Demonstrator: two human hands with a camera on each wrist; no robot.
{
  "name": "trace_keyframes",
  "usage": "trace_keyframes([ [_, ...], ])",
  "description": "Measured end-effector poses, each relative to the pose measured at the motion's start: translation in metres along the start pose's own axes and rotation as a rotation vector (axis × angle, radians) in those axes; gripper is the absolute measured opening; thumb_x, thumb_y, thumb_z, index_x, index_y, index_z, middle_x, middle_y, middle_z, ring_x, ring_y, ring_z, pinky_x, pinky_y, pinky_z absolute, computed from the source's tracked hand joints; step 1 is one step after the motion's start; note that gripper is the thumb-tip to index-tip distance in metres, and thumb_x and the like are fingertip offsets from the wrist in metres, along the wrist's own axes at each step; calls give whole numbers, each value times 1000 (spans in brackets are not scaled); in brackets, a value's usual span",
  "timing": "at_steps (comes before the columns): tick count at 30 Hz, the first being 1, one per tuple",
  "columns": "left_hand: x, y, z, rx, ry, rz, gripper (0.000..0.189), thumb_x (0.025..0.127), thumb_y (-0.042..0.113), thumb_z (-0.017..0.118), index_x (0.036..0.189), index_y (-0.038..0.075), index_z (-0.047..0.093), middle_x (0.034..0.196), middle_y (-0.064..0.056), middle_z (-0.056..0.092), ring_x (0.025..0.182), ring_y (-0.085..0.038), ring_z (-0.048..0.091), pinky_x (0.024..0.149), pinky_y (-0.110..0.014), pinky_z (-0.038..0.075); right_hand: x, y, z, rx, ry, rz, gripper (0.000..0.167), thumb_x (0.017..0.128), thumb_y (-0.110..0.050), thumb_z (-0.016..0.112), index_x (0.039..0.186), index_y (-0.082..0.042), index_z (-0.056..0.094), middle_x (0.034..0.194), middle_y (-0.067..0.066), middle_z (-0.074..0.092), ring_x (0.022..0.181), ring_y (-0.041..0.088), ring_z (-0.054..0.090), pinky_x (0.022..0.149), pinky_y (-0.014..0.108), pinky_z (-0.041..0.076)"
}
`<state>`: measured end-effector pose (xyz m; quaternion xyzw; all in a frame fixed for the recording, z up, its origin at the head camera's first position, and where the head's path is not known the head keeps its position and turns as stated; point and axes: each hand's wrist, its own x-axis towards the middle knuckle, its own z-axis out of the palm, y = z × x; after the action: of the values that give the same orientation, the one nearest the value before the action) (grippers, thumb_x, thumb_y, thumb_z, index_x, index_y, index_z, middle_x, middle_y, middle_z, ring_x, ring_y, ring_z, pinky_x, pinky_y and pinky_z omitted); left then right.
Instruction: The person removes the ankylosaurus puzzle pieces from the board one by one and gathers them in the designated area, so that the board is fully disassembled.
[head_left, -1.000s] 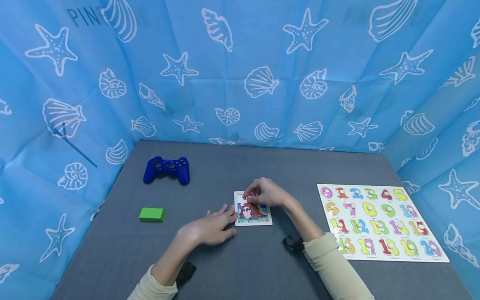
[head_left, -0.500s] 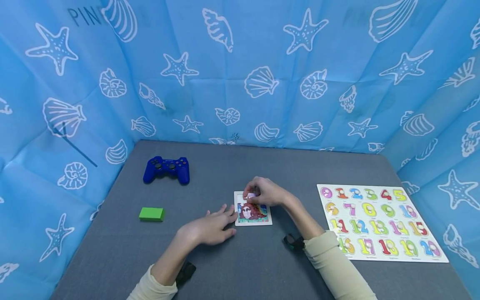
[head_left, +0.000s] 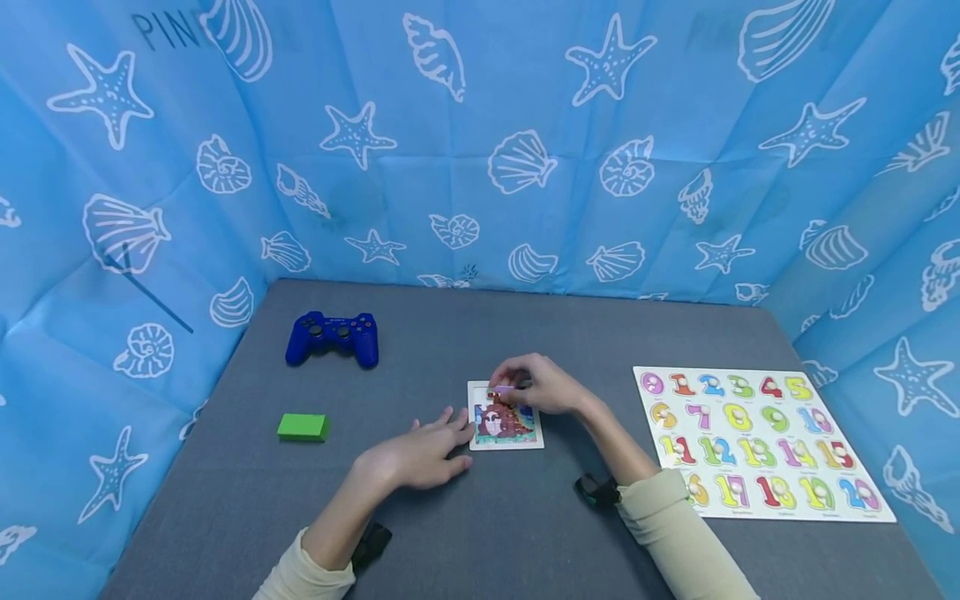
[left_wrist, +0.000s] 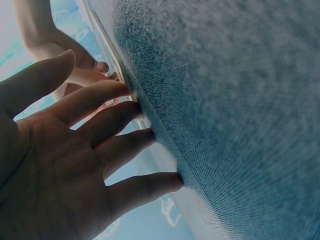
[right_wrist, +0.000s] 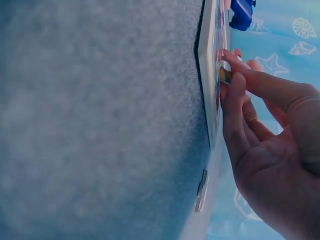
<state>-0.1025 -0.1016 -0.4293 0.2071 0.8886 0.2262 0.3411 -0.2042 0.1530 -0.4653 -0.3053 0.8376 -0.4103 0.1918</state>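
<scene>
A small square jigsaw puzzle (head_left: 506, 423) in a white frame lies mid-table, showing a figure with reddish-brown hair. My right hand (head_left: 546, 386) is over its upper part and pinches a jigsaw piece (right_wrist: 226, 75) between thumb and fingers, close over the picture. Part of the puzzle's upper right is hidden by that hand. My left hand (head_left: 423, 454) lies at the frame's left side with fingers spread and nearly straight, fingertips right at the edge. In the left wrist view the fingers of the left hand (left_wrist: 65, 155) reach down to the grey cloth.
A blue game controller (head_left: 333, 339) lies at the back left, with a green block (head_left: 303, 427) in front of it. To the right is a number puzzle board (head_left: 765, 446), partly behind the right sleeve. A blue shell-patterned curtain (head_left: 450, 192) surrounds the table.
The right hand has shifted slightly to the right and turned the piece, which now shows a pinkish-purple edge. My left hand stays where it was.
</scene>
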Motion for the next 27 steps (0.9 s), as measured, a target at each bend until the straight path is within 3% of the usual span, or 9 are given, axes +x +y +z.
trace_keyframes([
  [6,1,0,1,6,-2,-19,61,114,38,54,169,15,41,183,-9,22,172,-32,13,135,-70,18,-3,4,-1,97,13,3,18,101,-4,74,118,-3,77,103,15,75,90,16,70,79,25,60],
  [17,3,-1,2,8,0,-24,61,114,38,55,168,16,41,183,-9,23,172,-32,14,135,-70,18,-26,10,-13,126,74,47,23,102,-7,72,124,-3,77,118,16,76,105,21,73,89,24,61],
  [27,2,0,3,6,6,-15,60,114,37,55,168,15,42,183,-9,23,172,-31,14,135,-70,18,-56,25,-40,79,142,76,28,104,-9,71,130,1,74,121,20,77,90,12,71,78,23,58],
])
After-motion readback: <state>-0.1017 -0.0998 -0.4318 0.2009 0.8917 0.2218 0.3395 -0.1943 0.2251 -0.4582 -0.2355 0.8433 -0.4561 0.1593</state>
